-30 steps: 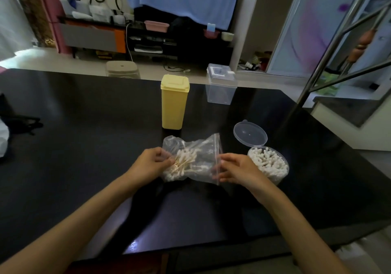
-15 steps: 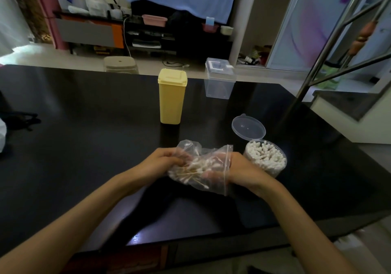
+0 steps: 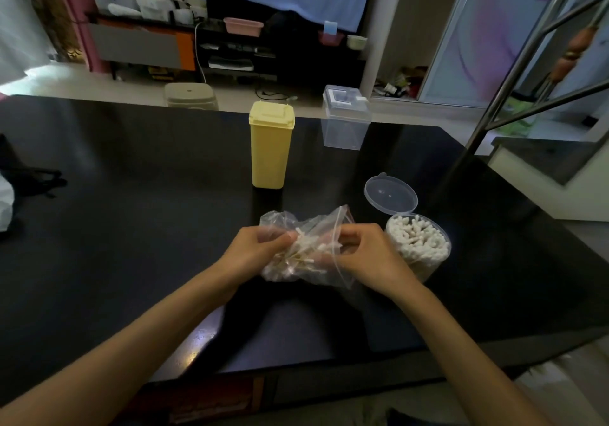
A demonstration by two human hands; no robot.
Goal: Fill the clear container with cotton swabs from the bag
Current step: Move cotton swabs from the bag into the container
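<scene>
A clear plastic zip bag (image 3: pixel 308 251) with cotton swabs inside is held above the black table (image 3: pixel 131 228), between both hands. My left hand (image 3: pixel 253 254) grips the bag's left side with its fingers curled round the swabs through the plastic. My right hand (image 3: pixel 365 257) pinches the bag's right edge by the zip strip. Just right of that hand stands the round clear container (image 3: pixel 420 246), packed with white swabs, its hinged lid (image 3: pixel 390 195) standing open behind it.
A tall yellow box (image 3: pixel 271 149) with a lid stands behind the bag. A square clear box (image 3: pixel 345 122) sits at the table's far edge. Slanted metal rails (image 3: pixel 514 73) rise at the right. A white bag (image 3: pixel 5 205) lies at the far left.
The bag has been lifted off the table and bunched between both hands. My right hand shifted from the bag's lower edge to its zip edge.
</scene>
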